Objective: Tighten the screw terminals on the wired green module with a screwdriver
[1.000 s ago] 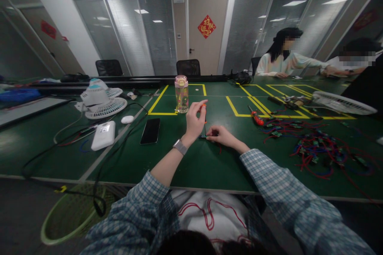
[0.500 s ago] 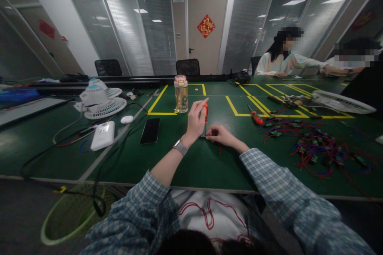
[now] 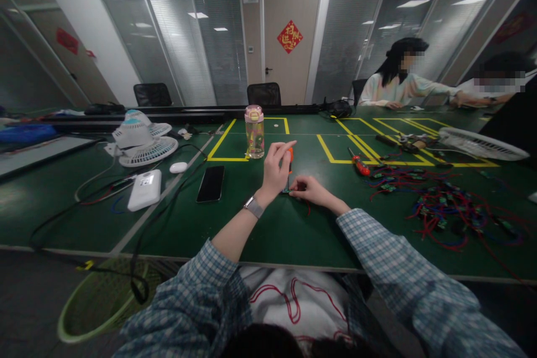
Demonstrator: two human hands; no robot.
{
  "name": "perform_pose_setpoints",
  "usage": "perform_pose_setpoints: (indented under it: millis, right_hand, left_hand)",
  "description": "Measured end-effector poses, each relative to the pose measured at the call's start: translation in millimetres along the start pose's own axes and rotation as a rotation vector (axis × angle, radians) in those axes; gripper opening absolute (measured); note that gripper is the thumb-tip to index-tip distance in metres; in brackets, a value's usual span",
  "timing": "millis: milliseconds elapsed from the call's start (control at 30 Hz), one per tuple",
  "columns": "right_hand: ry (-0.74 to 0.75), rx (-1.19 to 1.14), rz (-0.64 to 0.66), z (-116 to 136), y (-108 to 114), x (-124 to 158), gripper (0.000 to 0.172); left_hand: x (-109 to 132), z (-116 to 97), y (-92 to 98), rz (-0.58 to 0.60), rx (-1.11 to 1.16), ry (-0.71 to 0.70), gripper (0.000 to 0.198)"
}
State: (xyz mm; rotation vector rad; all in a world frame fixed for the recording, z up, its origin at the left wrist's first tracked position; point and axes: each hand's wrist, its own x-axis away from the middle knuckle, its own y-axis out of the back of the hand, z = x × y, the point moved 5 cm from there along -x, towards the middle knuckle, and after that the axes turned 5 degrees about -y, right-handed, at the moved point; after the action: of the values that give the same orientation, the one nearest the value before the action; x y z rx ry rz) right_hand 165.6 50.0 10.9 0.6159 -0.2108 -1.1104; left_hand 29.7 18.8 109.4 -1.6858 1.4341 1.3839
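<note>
My left hand is closed round the orange handle of a small screwdriver that stands upright, tip down on the green table. A watch sits on that wrist. Just right of the tip, my right hand lies on the table with fingers pinched on a small part with red wire; the part itself is mostly hidden.
Left of my hands lie a black phone, a white power bank, a white mouse and a dismantled white fan. A bottle stands behind. Right: a red screwdriver, a heap of red-wired boards, two seated people.
My left hand's fingers have shifted on the screwdriver handle, the index finger stretching out to the right. My right hand has stayed in place on the table.
</note>
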Motion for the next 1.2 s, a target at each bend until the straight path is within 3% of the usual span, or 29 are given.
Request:
perform_pose_setpoints:
  millis: [100,333,600,933,1200]
  right_hand:
    - [-0.005,-0.002,-0.006,0.2,0.1,0.2,0.017]
    - [-0.007,-0.005,-0.008,-1.8,0.1,-0.1,0.016]
    - [0.000,-0.015,0.001,-1.2,-0.7,-0.4,0.015]
    - [0.001,-0.003,0.005,0.1,0.3,0.1,0.015]
    - [0.007,-0.008,-0.005,-1.4,-0.2,-0.8,0.015]
  left_hand:
    - [-0.8,-1.5,1.0,-0.011,-0.007,-0.014,0.029]
    - [-0.3,-1.1,3.1,-0.082,-0.106,0.010,0.010]
    - [1.0,-3.9,0.9,-0.029,-0.055,-0.006,0.030]
    - [3.4,-0.7,1.8,-0.097,-0.136,0.027,0.016]
    - [2.8,-3.4,1.7,-0.052,-0.058,0.018,0.028]
